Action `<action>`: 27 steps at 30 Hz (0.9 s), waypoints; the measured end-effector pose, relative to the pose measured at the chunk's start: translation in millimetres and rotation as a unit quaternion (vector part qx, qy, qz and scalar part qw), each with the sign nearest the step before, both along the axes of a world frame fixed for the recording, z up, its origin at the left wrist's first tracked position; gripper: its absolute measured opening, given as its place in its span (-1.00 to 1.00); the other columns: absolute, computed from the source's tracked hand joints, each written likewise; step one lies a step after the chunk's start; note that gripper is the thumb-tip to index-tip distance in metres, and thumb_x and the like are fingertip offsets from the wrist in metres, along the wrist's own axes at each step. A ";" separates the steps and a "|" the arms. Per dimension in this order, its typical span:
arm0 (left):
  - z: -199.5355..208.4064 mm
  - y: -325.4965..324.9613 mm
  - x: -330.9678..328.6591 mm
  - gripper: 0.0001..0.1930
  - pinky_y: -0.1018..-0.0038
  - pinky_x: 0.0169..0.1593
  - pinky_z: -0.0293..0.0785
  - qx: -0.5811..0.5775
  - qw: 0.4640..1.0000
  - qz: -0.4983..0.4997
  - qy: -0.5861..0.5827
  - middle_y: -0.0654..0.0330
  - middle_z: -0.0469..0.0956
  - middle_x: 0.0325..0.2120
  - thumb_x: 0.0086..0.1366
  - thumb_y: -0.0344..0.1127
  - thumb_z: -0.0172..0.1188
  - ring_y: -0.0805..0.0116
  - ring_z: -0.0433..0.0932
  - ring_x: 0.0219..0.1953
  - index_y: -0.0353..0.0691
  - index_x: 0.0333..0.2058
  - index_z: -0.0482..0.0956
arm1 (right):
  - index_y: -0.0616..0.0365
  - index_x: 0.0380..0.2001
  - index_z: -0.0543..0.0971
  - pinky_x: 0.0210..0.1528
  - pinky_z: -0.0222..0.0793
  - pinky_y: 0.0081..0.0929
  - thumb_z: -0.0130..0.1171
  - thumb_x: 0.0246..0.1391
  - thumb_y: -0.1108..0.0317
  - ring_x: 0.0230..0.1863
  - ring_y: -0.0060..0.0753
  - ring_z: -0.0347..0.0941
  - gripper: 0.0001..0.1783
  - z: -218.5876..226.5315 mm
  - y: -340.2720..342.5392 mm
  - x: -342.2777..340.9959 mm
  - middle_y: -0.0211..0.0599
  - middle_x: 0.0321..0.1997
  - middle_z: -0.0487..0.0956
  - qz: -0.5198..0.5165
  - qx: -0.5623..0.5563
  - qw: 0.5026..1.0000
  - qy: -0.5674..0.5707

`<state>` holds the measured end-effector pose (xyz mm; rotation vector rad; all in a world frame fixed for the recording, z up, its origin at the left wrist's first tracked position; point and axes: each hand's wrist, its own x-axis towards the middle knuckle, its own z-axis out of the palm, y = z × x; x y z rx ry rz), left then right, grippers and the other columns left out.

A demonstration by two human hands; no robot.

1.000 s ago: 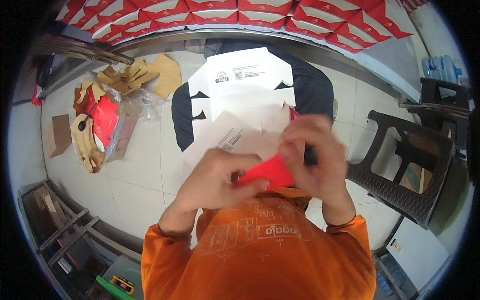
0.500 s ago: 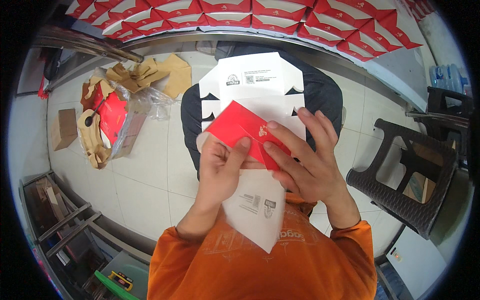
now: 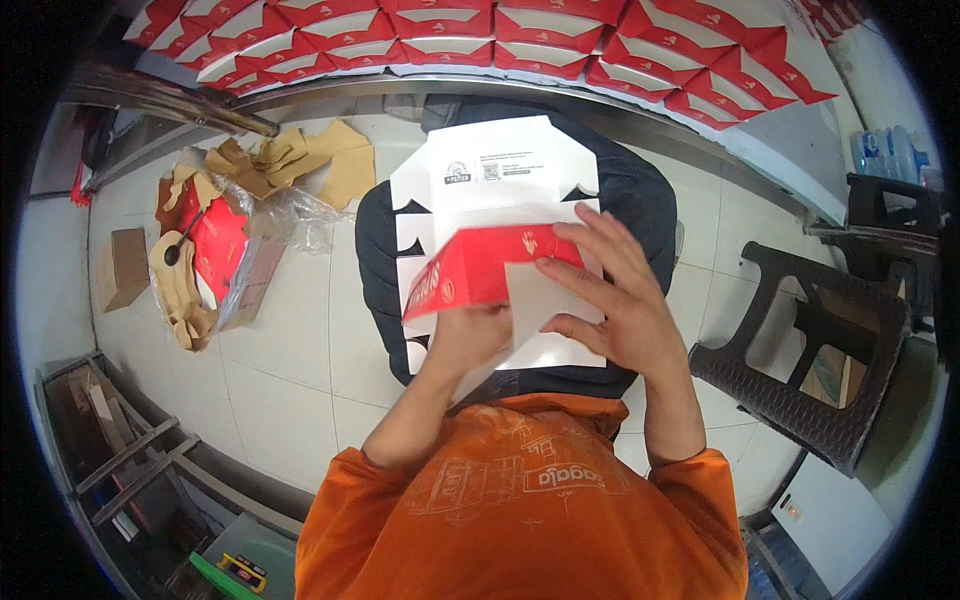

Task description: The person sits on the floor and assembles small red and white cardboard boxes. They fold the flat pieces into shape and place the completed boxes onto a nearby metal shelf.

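Note:
A partly folded paperboard box (image 3: 495,250), red outside and white inside, tilts in front of me over my lap. My left hand (image 3: 470,340) is closed at its lower left edge, under the red panel, where its fingertips are partly hidden. At the box's right end, my right hand (image 3: 625,310) has its fingers stretched out and spread. Its fingertips touch the red panel, while the thumb lies apart, lower down. Beneath the box, flat box blanks (image 3: 515,180) rest white side up across my thighs, with slots along their sides.
Rows of red and white folded boxes (image 3: 445,22) fill the table ahead. On the left floor stand a plastic-wrapped carton (image 3: 255,275) with red sheets, torn brown paper (image 3: 345,165) and a small cardboard box (image 3: 123,270). A dark plastic stool (image 3: 780,370) stands at right.
The folded box has moved up and turned, its panels now bent apart. Its white hanging part has swung up off my shirt. My left thumb has left the red face and that hand has curled.

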<state>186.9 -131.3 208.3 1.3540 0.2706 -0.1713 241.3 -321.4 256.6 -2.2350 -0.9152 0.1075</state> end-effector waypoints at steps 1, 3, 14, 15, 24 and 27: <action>4.1 -2.6 -3.9 -0.62 0.49 -0.18 0.53 0.096 0.993 -0.036 -0.054 0.11 0.61 -0.17 0.22 -0.37 0.29 0.40 0.60 -0.21 -0.34 0.00 0.49 | -0.02 0.10 0.54 0.35 0.12 -0.05 0.55 -0.46 0.18 0.36 0.06 0.18 -0.14 2.5 -0.1 4.2 -0.22 0.25 0.39 -0.008 -0.026 0.999 -0.026; 10.5 -6.3 -9.6 -0.59 0.43 -0.09 0.52 0.209 0.968 -0.080 -0.115 0.08 0.59 -0.13 0.22 -0.36 0.28 0.30 0.59 -0.11 -0.29 0.04 0.47 | -0.11 0.15 0.49 0.29 0.17 -0.09 0.50 -0.45 -0.11 0.28 0.06 0.25 -0.05 4.2 10.0 3.2 -0.12 0.26 0.35 0.026 -0.008 0.999 0.041; 35.6 98.0 -20.7 -0.02 0.09 0.30 0.25 -0.079 0.991 0.106 -0.030 -0.19 0.16 0.29 0.00 0.34 0.28 -0.08 0.20 0.32 -0.29 0.20 0.20 | 0.24 -0.13 0.57 -0.15 0.39 -0.53 0.18 0.13 0.36 -0.21 -0.65 0.44 -0.74 -43.5 9.4 -13.5 -0.43 -0.24 0.57 -0.262 0.398 0.769 0.427; 30.1 83.2 -22.7 -0.03 0.10 0.30 0.25 -0.130 0.986 0.090 -0.047 -0.18 0.15 0.30 -0.02 0.30 0.30 -0.07 0.19 0.33 -0.27 0.20 0.21 | 0.23 -0.17 0.58 -0.19 0.38 -0.55 0.19 0.13 0.36 -0.25 -0.67 0.42 -0.77 -57.3 13.3 -20.9 -0.45 -0.29 0.57 -0.241 0.368 0.766 0.469; 37.8 30.2 -6.8 0.07 0.29 0.36 0.00 -0.201 0.970 -0.117 -0.069 -0.08 0.12 0.30 -0.21 -0.02 0.41 0.06 0.14 0.34 -0.34 0.28 0.14 | 0.11 -0.30 0.67 0.05 0.24 -0.13 -0.10 0.30 -0.05 -0.22 -0.21 0.35 -0.49 -20.9 37.0 -13.6 -0.13 -0.18 0.44 -0.113 0.213 0.960 -0.146; 35.9 31.6 -12.1 0.22 0.33 0.36 -0.02 -0.148 0.983 -0.056 -0.093 -0.09 0.10 0.31 -0.25 -0.04 0.45 0.13 0.11 0.36 -0.39 0.35 -0.02 | 0.06 -0.34 0.72 0.17 0.13 -0.04 -0.32 0.29 -0.26 -0.29 -0.26 0.32 -0.26 -9.5 39.1 -23.8 -0.32 -0.34 0.41 -0.173 0.130 0.964 -0.157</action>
